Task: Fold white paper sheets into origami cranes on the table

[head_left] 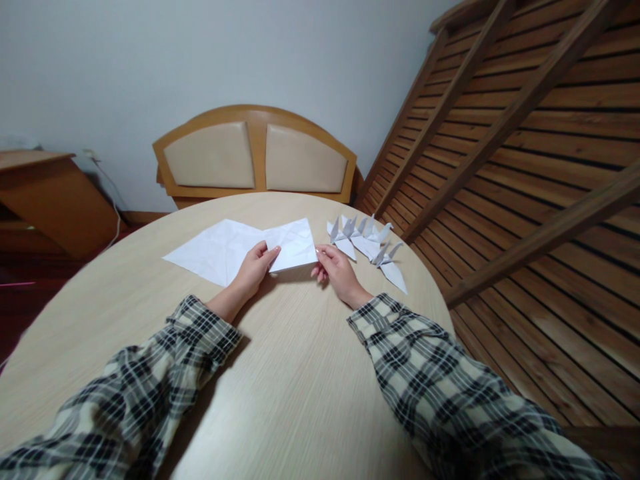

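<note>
A white sheet of paper (293,243), folded and marked with creases, is held just above the table between my two hands. My left hand (253,270) grips its left edge, thumb on top and the other fingers underneath. At the right corner, my right hand (337,270) pinches the sheet between thumb and index finger. Another creased white sheet (220,250) lies flat on the table, to the left and partly behind the held one. Several folded white paper cranes (367,243) stand in a cluster to the right of my right hand.
The round, light wooden table (280,373) spreads beneath my arms. Beyond its far edge stands a wooden headboard (257,150) with two cream panels. Slatted wooden boards (525,147) lean along the right side. A brown cabinet (55,193) is at the far left.
</note>
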`<state>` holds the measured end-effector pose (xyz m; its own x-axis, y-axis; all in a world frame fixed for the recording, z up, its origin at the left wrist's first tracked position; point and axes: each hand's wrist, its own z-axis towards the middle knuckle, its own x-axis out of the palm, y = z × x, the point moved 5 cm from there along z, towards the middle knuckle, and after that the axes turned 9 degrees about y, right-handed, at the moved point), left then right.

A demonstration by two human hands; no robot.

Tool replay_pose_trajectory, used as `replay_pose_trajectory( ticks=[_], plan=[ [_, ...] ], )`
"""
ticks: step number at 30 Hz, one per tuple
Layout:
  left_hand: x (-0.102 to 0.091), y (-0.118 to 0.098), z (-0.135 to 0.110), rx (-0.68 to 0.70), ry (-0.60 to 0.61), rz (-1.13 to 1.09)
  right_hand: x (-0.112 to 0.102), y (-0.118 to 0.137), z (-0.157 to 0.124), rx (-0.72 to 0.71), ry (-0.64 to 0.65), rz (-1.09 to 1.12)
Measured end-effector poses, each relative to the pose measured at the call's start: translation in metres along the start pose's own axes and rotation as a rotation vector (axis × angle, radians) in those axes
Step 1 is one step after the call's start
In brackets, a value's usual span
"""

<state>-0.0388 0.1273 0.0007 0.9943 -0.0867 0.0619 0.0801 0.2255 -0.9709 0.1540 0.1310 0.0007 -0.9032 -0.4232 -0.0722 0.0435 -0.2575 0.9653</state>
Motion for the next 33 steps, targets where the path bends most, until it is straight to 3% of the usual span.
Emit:
replay_pose_trajectory(
  ticks=[20,27,33],
  plan=[
    [0.003,-0.001,-0.001,-0.042,0.043,-0.055,0.002,-0.002,-0.002,0.007,0.044,0.015],
    [0.003,0.001,0.000,-0.050,0.033,-0.011,-0.004,0.001,-0.001,-0.087,-0.045,-0.071],
    [0.002,0.000,-0.001,-0.056,0.008,0.016,-0.002,0.016,-0.004,-0.287,0.011,-0.391]
  ],
)
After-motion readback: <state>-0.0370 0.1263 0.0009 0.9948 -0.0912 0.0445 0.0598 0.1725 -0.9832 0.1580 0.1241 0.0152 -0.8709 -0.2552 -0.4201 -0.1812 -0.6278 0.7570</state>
